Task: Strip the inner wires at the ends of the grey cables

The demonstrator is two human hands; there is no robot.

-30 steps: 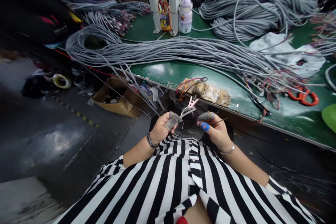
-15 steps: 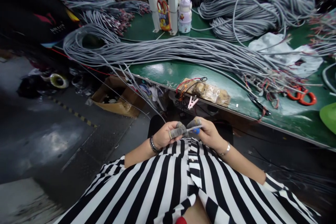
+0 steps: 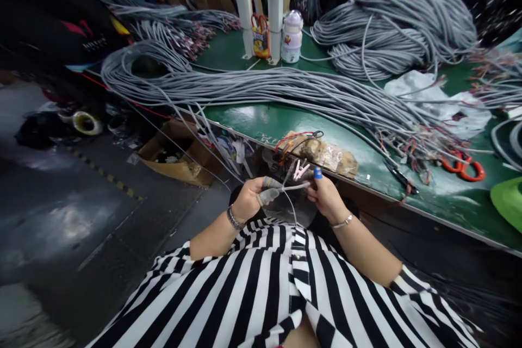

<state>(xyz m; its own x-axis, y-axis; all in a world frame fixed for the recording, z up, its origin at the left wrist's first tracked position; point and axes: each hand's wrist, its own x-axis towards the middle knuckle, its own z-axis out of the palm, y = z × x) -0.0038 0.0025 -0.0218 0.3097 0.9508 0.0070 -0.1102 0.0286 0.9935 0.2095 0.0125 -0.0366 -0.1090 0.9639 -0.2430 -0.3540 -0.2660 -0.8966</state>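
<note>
My left hand [image 3: 253, 197], with grey-covered fingertips, pinches a grey cable [image 3: 297, 187] near its end, above my lap. The cable's short end points right, towards my right hand [image 3: 327, 197]. From the pinch, a thin pale strand [image 3: 293, 207] curves downward. My right hand has its thumb raised, with a blue cover on the tip, close against a bent, grey-covered finger. Whatever may be between them is too small to make out. Just beyond my fingers is a pink clip [image 3: 300, 170] at the bench edge.
A long bundle of grey cables [image 3: 261, 87] lies across the green bench [image 3: 240, 114]. Red-orange-handled scissors [image 3: 471, 168], pliers [image 3: 402, 176] and a wrapped block [image 3: 332, 156] lie along the front. A bottle [image 3: 292, 38] stands at the back. Below left is a cardboard box [image 3: 183, 168].
My hands have moved apart slightly, the left to the left and the right to the right. My right thumb has lifted off the cable, and a thin strand now hangs in view.
</note>
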